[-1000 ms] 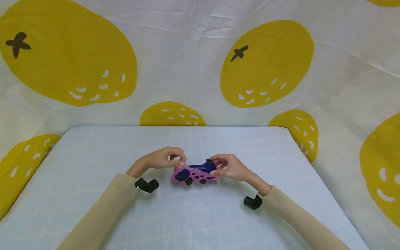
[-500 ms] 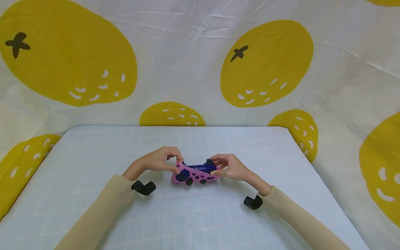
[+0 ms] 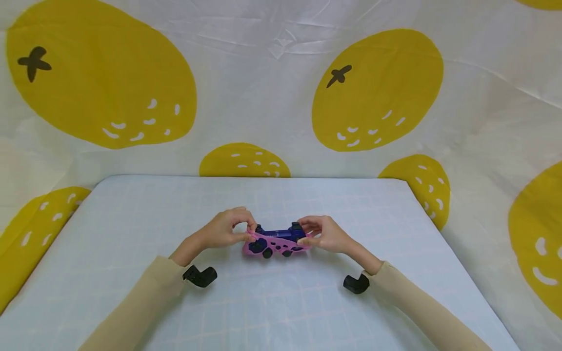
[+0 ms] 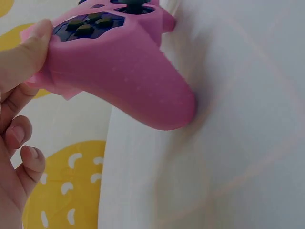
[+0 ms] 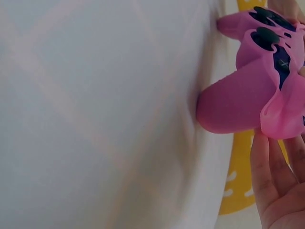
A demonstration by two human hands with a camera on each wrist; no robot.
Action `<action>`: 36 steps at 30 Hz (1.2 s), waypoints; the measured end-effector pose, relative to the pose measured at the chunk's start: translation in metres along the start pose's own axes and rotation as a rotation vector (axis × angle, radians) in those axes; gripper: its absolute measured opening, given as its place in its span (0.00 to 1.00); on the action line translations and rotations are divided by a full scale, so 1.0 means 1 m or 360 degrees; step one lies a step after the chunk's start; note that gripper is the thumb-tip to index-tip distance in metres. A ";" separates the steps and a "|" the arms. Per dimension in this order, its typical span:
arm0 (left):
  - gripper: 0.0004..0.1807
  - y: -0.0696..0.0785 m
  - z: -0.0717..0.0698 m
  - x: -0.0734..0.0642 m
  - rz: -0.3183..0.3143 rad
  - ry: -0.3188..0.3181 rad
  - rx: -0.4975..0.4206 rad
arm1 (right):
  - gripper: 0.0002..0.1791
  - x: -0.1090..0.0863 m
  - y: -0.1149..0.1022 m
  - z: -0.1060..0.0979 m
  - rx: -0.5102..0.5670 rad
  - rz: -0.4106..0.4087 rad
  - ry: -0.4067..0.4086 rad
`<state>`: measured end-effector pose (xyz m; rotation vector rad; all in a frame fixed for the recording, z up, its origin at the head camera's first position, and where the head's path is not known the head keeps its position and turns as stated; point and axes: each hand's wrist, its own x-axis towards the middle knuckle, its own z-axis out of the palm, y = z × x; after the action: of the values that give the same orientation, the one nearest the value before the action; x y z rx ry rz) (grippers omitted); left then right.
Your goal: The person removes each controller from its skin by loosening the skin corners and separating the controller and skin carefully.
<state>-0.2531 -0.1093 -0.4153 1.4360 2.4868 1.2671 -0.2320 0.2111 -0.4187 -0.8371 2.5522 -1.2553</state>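
A dark blue game controller (image 3: 279, 234) sits partly inside a pink silicone cover (image 4: 124, 78) at the middle of the table. Its back edge is bare between my hands, while thumbsticks and buttons show through the cover's holes. Thumb and index finger of my left hand (image 3: 221, 229) pinch the cover's upper left edge; the other fingers curl loosely, off it. At the opposite end, my right hand (image 3: 328, 235) holds the controller and cover between thumb and fingers. In the right wrist view the cover (image 5: 238, 102) looks loose and bunched near the right-hand buttons.
A pale blue checked cloth covers the table (image 3: 281, 302). Behind it hangs a white curtain (image 3: 250, 97) printed with large yellow fruit. Black wrist devices (image 3: 200, 276) sit at both sleeve cuffs.
My left hand has shifted slightly left and down, its thumb and index finger changing their grip on the cover's edge. More of the controller's left shoulder shows. My right hand stays almost still.
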 end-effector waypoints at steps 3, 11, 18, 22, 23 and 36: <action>0.09 0.000 0.004 -0.004 0.0025 0.0083 0.0037 | 0.27 -0.001 -0.002 0.000 0.0003 -0.0003 0.0003; 0.09 -0.003 0.007 -0.012 0.0037 0.0185 0.0022 | 0.27 0.001 -0.003 0.002 0.0037 0.0015 0.0010; 0.18 -0.001 0.004 -0.017 -0.0054 0.0069 0.0030 | 0.27 0.002 -0.002 0.003 0.0035 0.0026 -0.0009; 0.20 -0.001 0.004 -0.019 -0.0134 0.0069 0.0007 | 0.28 0.002 -0.002 0.002 0.0035 0.0010 -0.0018; 0.19 -0.001 0.005 -0.018 -0.0154 0.0080 0.0014 | 0.28 0.003 -0.001 0.002 0.0031 0.0006 -0.0017; 0.13 0.003 0.005 -0.018 -0.0388 0.0079 0.0158 | 0.27 0.002 -0.003 0.000 0.0021 0.0059 -0.0016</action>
<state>-0.2387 -0.1182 -0.4236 1.0847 2.6904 1.1626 -0.2327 0.2092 -0.4163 -0.7874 2.5367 -1.2523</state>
